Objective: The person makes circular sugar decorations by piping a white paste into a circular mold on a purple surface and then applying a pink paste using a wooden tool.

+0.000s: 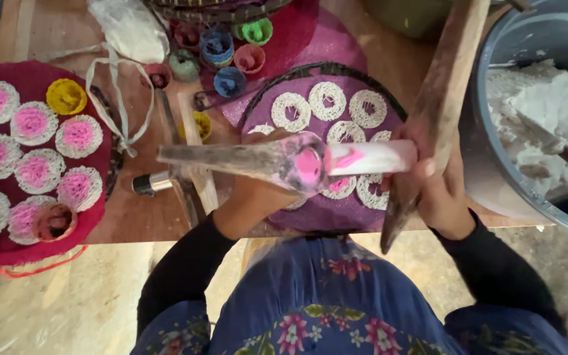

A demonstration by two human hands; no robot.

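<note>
At the frame's centre, both hands, left (251, 197) and right (438, 187), grip a clear plastic piping bag of pink-white paste (310, 163); a grey bucket (488, 171) sits at three o'clock.

A tray (389, 217) of lace rings (327, 100) lies on the table (146, 217). Another tray (96, 197) sits to its left, small cups (231, 82) behind, a bucket (494, 177) to its right.

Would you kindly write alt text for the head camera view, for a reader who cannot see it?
Two hands, left and right, hold a piping bag with pink filling above a purple tray of white lacy rings. A red tray of pink-filled rings sits at left, a grey tub of white dough at right.
</note>
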